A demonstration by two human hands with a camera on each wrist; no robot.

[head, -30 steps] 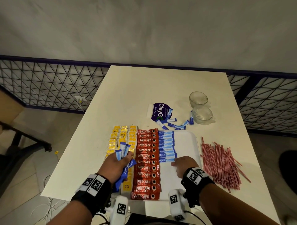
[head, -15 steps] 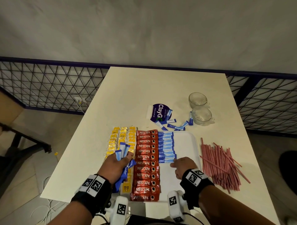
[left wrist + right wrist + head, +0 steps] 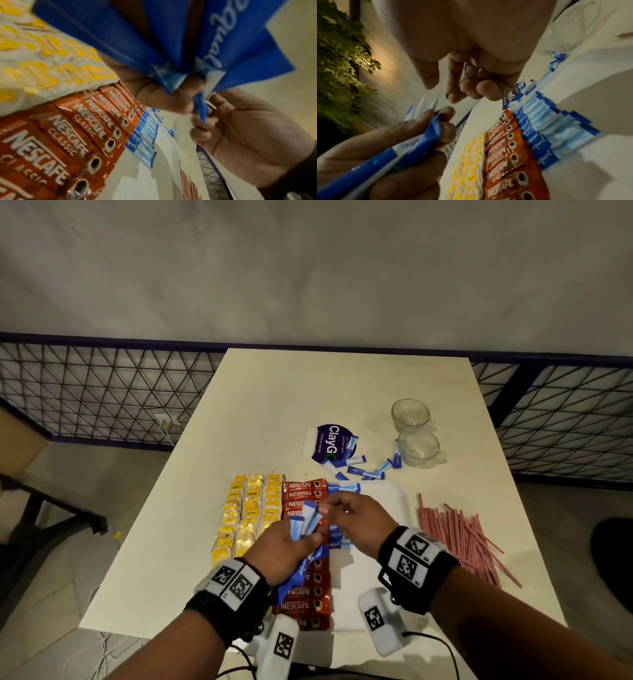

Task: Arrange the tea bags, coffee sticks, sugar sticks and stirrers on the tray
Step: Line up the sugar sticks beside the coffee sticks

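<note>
My left hand (image 3: 308,537) grips a fanned bunch of blue sugar sticks (image 3: 306,522) above the red coffee sticks (image 3: 301,494). My right hand (image 3: 325,508) meets the bunch from the right; its thumb and fingers pinch the tip of one sugar stick (image 3: 200,113). On the white tray (image 3: 383,498) lie yellow tea bags (image 3: 250,505) at the left, the coffee sticks in the middle, then a row of sugar sticks (image 3: 344,487), partly hidden by my hands. Red stirrers (image 3: 459,535) lie in a pile on the table, right of the tray.
Loose sugar sticks (image 3: 363,472) and a purple ClayGo packet (image 3: 330,441) lie beyond the tray. Two glass cups (image 3: 409,414) stand at the back right. The table's edges run close on both sides, with a black mesh railing (image 3: 102,392) behind.
My right hand has left the sugar row on the tray and gone up and left to the bunch. My left hand has carried the bunch right, over the coffee sticks.
</note>
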